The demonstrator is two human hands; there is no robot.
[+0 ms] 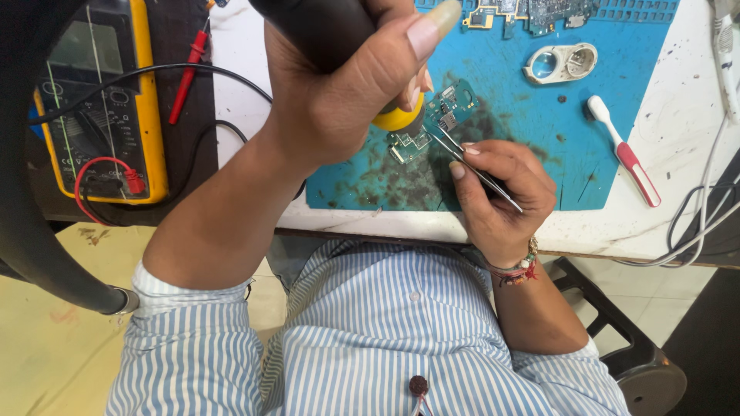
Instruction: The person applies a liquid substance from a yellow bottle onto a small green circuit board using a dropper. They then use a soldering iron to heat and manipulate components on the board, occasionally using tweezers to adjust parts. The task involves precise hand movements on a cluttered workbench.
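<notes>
Where the bench begins at far left, a yellow multimeter [116, 108] lies flat with red [187, 77] and black probe leads draped over and beside it.

Left hand [347, 85]: clenched around the thick black handle of a hot-air tool [324, 23], thumb laid along the grip. Tool's long axis runs from the upper left down to the right; its yellow collar [397, 121] and nozzle point down at the circuit board.

Small green circuit board [432, 123]: lies flat on the blue work mat [524, 139], long axis running from lower left to upper right, directly under the nozzle.

Right hand [501, 192]: fingers pinched on metal tweezers [474, 169], palm resting at the mat's near edge. Tweezers run from lower right to upper left, tips at the board's near side; contact cannot be told.

Further right on the mat: a white oval part with two round openings [561, 63]. Beyond it, a white-and-red brush [624, 150] lies across the mat's right edge.
</notes>
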